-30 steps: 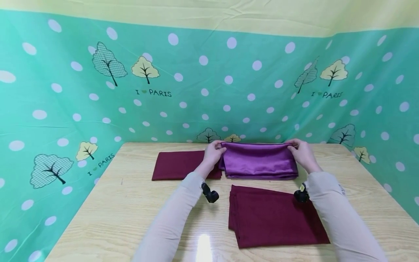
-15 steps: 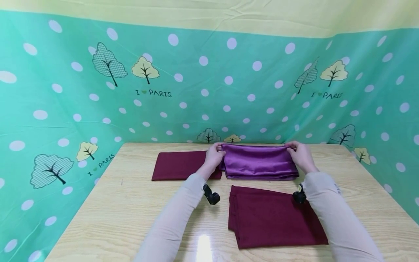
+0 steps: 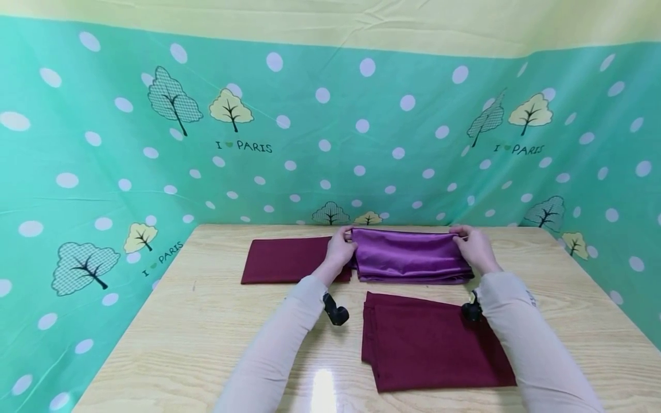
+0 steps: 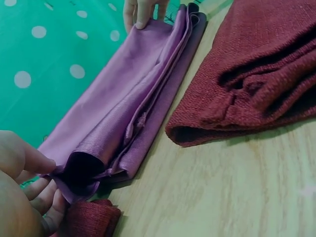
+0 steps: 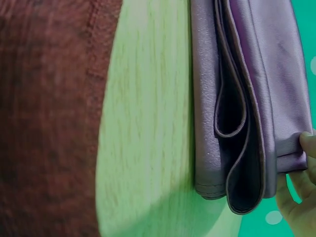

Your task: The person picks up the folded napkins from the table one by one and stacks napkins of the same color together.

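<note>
A folded, shiny purple cloth (image 3: 413, 255) lies at the back of the table, its layered folds showing in both wrist views. My left hand (image 3: 339, 248) pinches its far left corner between thumb and fingers. At the far right corner my right hand (image 3: 474, 246) pinches the same cloth, thumb on top in the right wrist view. The held far edge stands slightly raised between the hands. Left of it lies a folded dark red cloth (image 3: 284, 261), partly covered by my left hand. A larger folded dark red cloth (image 3: 434, 344) lies nearer, below my right forearm.
The light wooden table (image 3: 196, 332) ends at the back against a green dotted curtain (image 3: 289, 143) printed with trees. Small black wrist cameras (image 3: 337, 312) hang under both cuffs, the right one over the nearer red cloth.
Both hands have come slightly down and toward me, lowering the purple cloth's far edge a little. Their grip on it stays the same. The red cloths have not moved.
</note>
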Demonstrator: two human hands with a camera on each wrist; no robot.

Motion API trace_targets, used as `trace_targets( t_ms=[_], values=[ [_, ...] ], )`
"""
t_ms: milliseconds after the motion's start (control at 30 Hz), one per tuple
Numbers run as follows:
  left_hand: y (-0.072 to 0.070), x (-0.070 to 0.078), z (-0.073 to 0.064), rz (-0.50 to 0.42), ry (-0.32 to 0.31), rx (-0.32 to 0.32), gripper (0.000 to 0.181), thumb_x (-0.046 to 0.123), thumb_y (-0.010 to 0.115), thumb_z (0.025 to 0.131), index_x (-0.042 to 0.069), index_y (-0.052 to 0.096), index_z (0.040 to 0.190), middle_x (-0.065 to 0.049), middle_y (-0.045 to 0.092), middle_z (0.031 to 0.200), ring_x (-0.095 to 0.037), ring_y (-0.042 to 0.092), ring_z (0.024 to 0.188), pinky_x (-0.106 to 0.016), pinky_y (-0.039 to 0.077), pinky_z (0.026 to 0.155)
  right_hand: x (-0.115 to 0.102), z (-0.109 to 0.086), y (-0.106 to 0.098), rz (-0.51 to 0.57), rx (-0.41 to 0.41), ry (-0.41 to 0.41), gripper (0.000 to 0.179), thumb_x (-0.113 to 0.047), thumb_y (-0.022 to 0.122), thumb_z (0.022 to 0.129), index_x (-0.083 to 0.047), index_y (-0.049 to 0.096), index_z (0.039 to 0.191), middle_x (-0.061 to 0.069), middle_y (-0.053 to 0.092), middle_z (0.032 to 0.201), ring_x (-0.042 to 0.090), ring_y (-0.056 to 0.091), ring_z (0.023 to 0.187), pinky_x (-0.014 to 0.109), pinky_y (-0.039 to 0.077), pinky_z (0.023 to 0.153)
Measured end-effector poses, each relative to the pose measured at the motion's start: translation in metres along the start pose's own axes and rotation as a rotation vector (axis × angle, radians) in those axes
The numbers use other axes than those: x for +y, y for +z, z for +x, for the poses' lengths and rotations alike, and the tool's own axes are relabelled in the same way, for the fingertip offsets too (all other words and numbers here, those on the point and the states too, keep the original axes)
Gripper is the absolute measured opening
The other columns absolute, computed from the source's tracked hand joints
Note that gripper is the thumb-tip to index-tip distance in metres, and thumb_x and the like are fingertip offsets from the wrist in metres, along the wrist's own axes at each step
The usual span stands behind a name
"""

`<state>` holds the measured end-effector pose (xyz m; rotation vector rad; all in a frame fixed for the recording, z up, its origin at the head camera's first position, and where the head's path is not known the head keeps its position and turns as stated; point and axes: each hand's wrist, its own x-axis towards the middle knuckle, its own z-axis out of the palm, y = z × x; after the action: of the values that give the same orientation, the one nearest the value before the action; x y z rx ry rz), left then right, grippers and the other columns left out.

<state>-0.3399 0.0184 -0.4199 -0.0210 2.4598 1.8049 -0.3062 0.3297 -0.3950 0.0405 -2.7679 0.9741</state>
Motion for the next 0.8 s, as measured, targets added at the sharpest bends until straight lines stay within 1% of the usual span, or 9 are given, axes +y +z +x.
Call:
trace_targets(
  t_ms=[133,367,567,700,800],
  values=[
    [0.001,-0.002,-0.001,-0.006,0.001,-0.007,0.057,-0.004,0.053,0.083,0.012,0.041,0.136,-0.010,0.055,0.116,-0.016,0.053,0.077,-0.023,0.039,0.056,0.002,0.000,0.003,-0.006,0.007,-0.006,0.029,-0.002,0.046,0.091,0.006,0.054,0.118,0.029,0.054,0.114,0.040,0.051,0.102,0.049,0.041,0.084],
    [0.001,-0.001,-0.004,0.032,0.001,0.001,0.059,-0.003,0.055,0.082,0.011,0.039,0.137,-0.010,0.055,0.118,-0.020,0.055,0.090,-0.024,0.043,0.065,0.004,-0.002,0.006,0.003,-0.007,0.018,0.033,-0.001,0.047,0.090,0.007,0.049,0.122,0.031,0.051,0.117,0.043,0.048,0.105,0.051,0.039,0.087],
    [0.002,0.001,-0.008,0.076,0.004,-0.006,0.060,-0.002,0.057,0.083,0.010,0.037,0.138,-0.011,0.054,0.121,-0.021,0.056,0.091,-0.025,0.045,0.069,0.006,-0.007,0.007,-0.005,-0.019,0.020,0.036,0.000,0.049,0.088,0.008,0.046,0.123,0.033,0.049,0.117,0.046,0.049,0.104,0.052,0.040,0.086],
    [0.002,0.000,-0.010,0.103,0.012,-0.012,0.060,-0.003,0.058,0.082,0.010,0.038,0.137,-0.011,0.054,0.121,-0.021,0.055,0.092,-0.026,0.046,0.071,0.008,-0.009,0.007,-0.026,-0.052,0.025,0.041,0.001,0.051,0.087,0.010,0.043,0.126,0.035,0.047,0.118,0.047,0.049,0.103,0.052,0.041,0.085],
    [0.002,0.000,-0.013,0.127,0.010,-0.024,0.059,-0.002,0.059,0.083,0.012,0.039,0.137,-0.010,0.053,0.123,-0.019,0.055,0.091,-0.025,0.044,0.067,0.009,-0.011,0.007,-0.036,-0.084,0.028,0.047,0.001,0.052,0.086,0.012,0.037,0.130,0.037,0.045,0.120,0.048,0.048,0.104,0.052,0.041,0.086]
  ],
)
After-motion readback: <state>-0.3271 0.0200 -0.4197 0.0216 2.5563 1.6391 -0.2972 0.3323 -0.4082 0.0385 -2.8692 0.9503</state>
